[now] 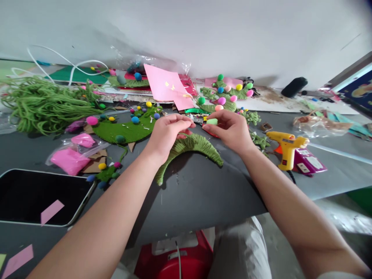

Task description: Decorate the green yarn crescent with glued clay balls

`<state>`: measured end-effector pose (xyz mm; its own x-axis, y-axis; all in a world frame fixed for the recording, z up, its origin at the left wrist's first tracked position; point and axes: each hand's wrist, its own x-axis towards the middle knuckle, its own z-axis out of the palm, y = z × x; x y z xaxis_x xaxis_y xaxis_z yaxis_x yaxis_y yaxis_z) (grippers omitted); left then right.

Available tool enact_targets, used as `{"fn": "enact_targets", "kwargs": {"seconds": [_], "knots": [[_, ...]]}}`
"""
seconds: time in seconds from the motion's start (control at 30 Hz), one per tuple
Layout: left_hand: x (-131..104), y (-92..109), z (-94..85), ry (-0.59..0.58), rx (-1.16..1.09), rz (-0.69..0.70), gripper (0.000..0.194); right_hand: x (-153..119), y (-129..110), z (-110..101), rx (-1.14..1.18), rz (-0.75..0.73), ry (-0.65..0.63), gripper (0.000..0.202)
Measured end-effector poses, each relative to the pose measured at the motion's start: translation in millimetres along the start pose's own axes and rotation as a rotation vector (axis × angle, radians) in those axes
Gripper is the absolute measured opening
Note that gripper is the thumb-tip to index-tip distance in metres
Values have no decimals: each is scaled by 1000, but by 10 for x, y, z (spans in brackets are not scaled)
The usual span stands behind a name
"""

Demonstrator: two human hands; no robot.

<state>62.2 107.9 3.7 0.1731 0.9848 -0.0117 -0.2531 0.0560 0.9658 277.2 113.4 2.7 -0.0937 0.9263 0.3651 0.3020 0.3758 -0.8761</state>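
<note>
Between the thumb and fingers of my right hand point(233, 131) is a small light green piece point(212, 121), soft-looking like clay or foam. My left hand point(171, 133) is closed in a pinch, its thumb against the fingers; a tiny pale bit shows at the tips, too small to name. The two hands are apart. Below them a crescent wrapped in green yarn point(192, 146) lies on the dark table, one end pointing toward me, the left hand partly covering it. Left of it is a green felt crescent point(122, 130) with coloured balls round its edge.
A yellow glue gun point(287, 147) stands right beside a purple power socket point(309, 162). At left lie green yarn point(49, 106), bagged pink clay point(69, 159) and a tablet point(43, 197). Pink paper point(168, 85) and ball-trimmed green pieces point(229, 95) sit along the wall.
</note>
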Motion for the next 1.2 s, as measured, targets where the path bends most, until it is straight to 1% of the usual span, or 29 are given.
{"fn": "enact_targets", "kwargs": {"seconds": [0.07, 0.1, 0.17, 0.2, 0.23, 0.27, 0.33, 0.37, 0.4, 0.43, 0.5, 0.57, 0.6, 0.63, 0.7, 0.73, 0.77, 0.8, 0.87, 0.93, 0.97, 1.03, 1.07, 1.1, 1.13, 1.2], "knots": [[1, -1, -1, -8, 4, 2, 11, 4, 2, 3, 49, -31, -6, 46], [2, -2, -2, -9, 6, 3, 11, 6, 4, 4, 91, -2, -38, 47], [4, -4, -1, -5, 8, 5, 11, 6, 12, 0, 137, 107, -123, 48], [5, -5, 0, -2, 10, 7, 12, 4, 18, -3, 120, 147, -154, 52], [6, -6, 0, -1, 14, 9, 12, 2, 25, -6, 80, 156, -162, 54], [7, -6, 1, -3, 17, 12, 12, 0, 32, -9, 25, 131, -145, 53], [8, -8, 0, -8, 25, 17, 12, 0, 42, -10, -43, 20, -73, 43], [9, -9, 0, -11, 27, 18, 12, 2, 43, -10, -33, -30, -44, 41], [10, -10, -2, -13, 28, 18, 12, 4, 42, -9, 3, -51, -38, 43], [11, -11, -3, -14, 28, 18, 12, 5, 38, -9, 52, -38, -59, 46], [12, -12, -4, -13, 28, 18, 12, 2, 27, -13, 121, 67, -149, 46], [12, -11, -4, -5, 33, 19, 12, -5, 18, -23, 75, 161, -208, 51], [12, -10, -3, 0, 35, 19, 12, -8, 16, -29, 19, 160, -199, 54], [12, -9, -2, 4, 35, 19, 12, -10, 16, -33, -36, 123, -166, 53], [13, -10, 0, 5, 36, 17, 12, -9, 20, -38, -91, -4, -94, 42], [15, -12, 0, 4, 36, 15, 12, -7, 22, -37, -90, -61, -79, 40], [16, -13, 0, 1, 36, 15, 12, -6, 22, -36, -73, -92, -84, 42], [17, -15, 0, 0, 37, 17, 12, -6, 20, -34, -47, -86, -111, 43], [17, -13, 0, 2, 41, 21, 13, -10, 13, -29, -13, 7, -177, 45], [13, -7, 1, 8, 45, 22, 13, -16, 11, -25, -33, 84, -183, 51], [10, -2, 3, 10, 47, 20, 13, -17, 14, -24, -52, 78, -153, 49], [4, 6, 6, 8, 48, 14, 12, -15, 28, -24, -61, -6, -72, 39], [2, 9, 6, 6, 48, 14, 12, -12, 36, -25, -32, -41, -48, 39], [1, 9, 6, 4, 48, 15, 12, -9, 41, -28, 11, -48, -50, 42], [2, 8, 5, 5, 48, 18, 12, -7, 44, -32, 51, -21, -85, 43], [5, 1, -1, 10, 48, 22, 11, -8, 36, -42, 70, 93, -189, 44]]}}
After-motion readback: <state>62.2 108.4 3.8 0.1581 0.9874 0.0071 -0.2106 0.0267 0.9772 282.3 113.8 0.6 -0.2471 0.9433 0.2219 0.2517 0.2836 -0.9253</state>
